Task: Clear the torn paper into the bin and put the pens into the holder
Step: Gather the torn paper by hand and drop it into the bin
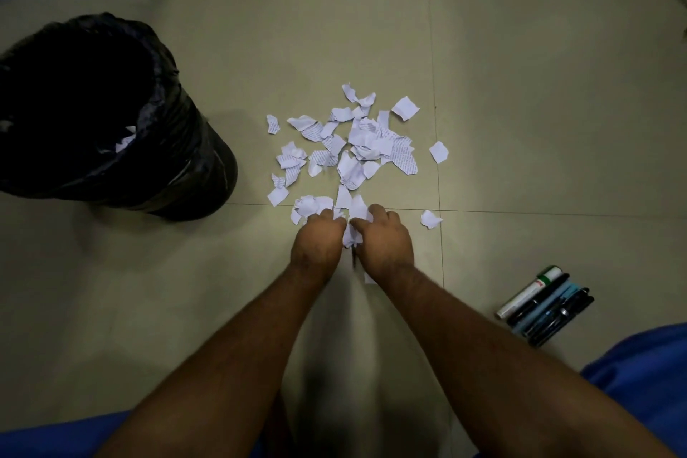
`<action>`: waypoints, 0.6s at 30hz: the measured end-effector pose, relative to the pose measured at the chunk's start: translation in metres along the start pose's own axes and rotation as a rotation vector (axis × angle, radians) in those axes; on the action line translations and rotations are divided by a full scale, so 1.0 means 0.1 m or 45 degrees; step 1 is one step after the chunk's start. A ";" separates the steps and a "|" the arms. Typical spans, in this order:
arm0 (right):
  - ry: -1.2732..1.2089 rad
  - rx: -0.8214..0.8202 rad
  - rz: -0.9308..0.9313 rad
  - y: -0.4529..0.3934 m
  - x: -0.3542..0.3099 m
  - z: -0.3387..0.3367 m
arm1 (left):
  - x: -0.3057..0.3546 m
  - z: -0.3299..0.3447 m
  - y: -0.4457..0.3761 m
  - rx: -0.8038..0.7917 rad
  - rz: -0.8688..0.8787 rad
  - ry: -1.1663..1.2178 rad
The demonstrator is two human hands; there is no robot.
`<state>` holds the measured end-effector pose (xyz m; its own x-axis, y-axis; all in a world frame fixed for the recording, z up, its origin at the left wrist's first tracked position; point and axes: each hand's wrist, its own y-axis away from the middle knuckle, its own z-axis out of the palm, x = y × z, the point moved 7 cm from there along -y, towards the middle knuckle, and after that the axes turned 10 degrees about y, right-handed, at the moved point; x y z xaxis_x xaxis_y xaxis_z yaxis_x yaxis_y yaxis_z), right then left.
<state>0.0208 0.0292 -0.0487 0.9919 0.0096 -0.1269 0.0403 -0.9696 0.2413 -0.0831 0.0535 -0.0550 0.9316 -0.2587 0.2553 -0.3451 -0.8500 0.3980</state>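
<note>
From the head view, both hands work the near edge of a scatter of torn white printed paper scraps (353, 145) on the pale tiled floor (520, 85). The left hand (318, 240) and the right hand (383, 238) sit side by side, fingers curled down, with crumpled scraps bunched between them; each appears to pinch part of that wad. Most of the scraps lie just beyond the fingertips, with stray bits off to the right. The round bin lined with a black plastic bag (178, 145) stands well to the left of the left hand, a few scraps visible inside. A row of marker pens, white, black and blue (544, 305), lies behind and to the right of the right hand. No holder is in view. The step in hand looks like gathering paper; next, a firm handful needs carrying left over the bin's rim without dropping bits.
</note>
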 end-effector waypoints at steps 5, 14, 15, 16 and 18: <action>-0.213 -0.081 0.087 -0.06 0.01 0.04 | -0.20 -0.09 -0.06 0.093 -0.233 0.312; -1.114 0.043 0.643 -0.11 0.04 -0.16 | -0.33 -0.53 0.17 0.433 -0.421 0.902; -1.194 0.082 0.651 -0.13 -0.02 -0.28 | -0.33 -0.64 0.20 0.463 -0.416 0.934; -1.266 0.117 0.648 -0.15 -0.09 -0.41 | -0.31 -0.76 0.24 0.507 -0.413 0.952; -1.395 0.155 0.598 -0.25 -0.27 -0.74 | -0.29 -1.16 0.33 0.615 -0.397 0.973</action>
<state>0.0021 0.0709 0.0197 0.2741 -0.5075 -0.8169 -0.3688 -0.8399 0.3981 -0.1345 0.0862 0.0530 0.5883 0.2358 0.7735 0.1497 -0.9718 0.1824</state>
